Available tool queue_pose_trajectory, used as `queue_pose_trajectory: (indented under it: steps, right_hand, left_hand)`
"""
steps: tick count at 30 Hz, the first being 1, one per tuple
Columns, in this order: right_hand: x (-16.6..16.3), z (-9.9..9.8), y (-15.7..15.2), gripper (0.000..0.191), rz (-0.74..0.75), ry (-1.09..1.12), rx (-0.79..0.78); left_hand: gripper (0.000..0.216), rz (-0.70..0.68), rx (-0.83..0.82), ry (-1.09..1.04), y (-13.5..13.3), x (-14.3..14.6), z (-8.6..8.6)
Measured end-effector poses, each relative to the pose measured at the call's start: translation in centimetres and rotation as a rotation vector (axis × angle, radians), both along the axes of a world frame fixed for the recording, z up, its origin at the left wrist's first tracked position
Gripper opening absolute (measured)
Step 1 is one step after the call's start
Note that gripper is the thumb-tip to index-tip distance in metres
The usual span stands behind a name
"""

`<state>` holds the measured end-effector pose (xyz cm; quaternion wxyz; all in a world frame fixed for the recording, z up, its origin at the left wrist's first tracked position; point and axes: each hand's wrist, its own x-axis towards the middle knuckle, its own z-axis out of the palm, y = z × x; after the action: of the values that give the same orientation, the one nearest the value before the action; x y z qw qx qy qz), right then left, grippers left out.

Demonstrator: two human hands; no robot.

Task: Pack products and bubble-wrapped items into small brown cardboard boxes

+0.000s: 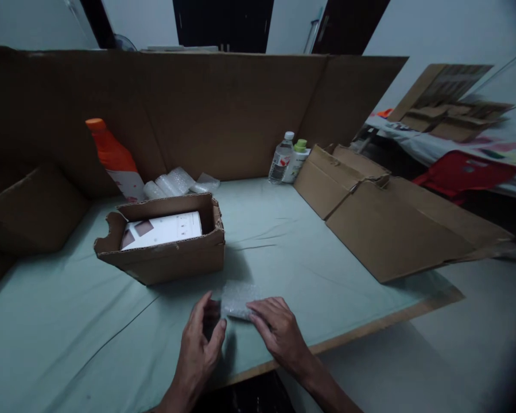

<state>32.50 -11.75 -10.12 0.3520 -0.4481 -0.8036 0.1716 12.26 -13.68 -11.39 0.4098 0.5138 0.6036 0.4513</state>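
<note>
A piece of clear bubble wrap (239, 293) is near the table's front edge, just in front of the cardboard box. My right hand (279, 328) pinches its right side, the thumb below and the fingers on top. Whether anything is wrapped inside it I cannot tell. To its left, my left hand (201, 344) is open, thumb and fingers curved apart with a gap between them. Beyond my hands stands an open cardboard box (184, 261), holding a white printed box (171, 229).
Bubble wrap rolls (171, 182) lie behind the box, beside an orange-and-white bottle (115, 158). A clear bottle (280, 160) and a green-capped white bottle (298, 158) stand at the back. Cardboard boxes (382, 221) flank the right; a cardboard wall (227, 115) closes the back.
</note>
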Motion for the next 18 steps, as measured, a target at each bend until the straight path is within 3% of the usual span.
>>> queue_pose_trajectory:
  steps: [4, 7, 10, 13, 15, 18]
  right_hand:
    - [-1.3, 0.1, -0.3, 0.015, 0.069, 0.121, -0.217]
    - [-1.5, 0.3, -0.6, 0.017, 0.095, 0.144, -0.299]
    - [-0.8, 0.4, -0.7, 0.037, 0.042, 0.175, -0.333]
    - [-0.6, 0.6, -0.8, 0.056, 0.046, 0.201, -0.469]
    - [-1.0, 0.9, -0.7, 0.045, 0.047, 0.212, -0.532]
    - [-1.6, 2.7, 0.5, 0.026, 0.029, 0.238, -0.486]
  left_hand:
    - [0.08, 0.007, -0.167, -0.399, -0.6, -0.5, 0.6]
    - [0.086, -0.042, -0.199, -0.52, -0.3, -0.5, 0.9]
    - [0.084, -0.078, -0.157, -0.541, 0.0, -0.4, 0.8]
    - [0.077, -0.106, -0.115, -0.534, -0.2, -0.2, 0.3]
    - [0.07, -0.083, -0.084, -0.48, -0.3, -0.2, 0.1]
    - [0.051, -0.003, 0.07, -0.247, -0.4, -0.9, 1.0]
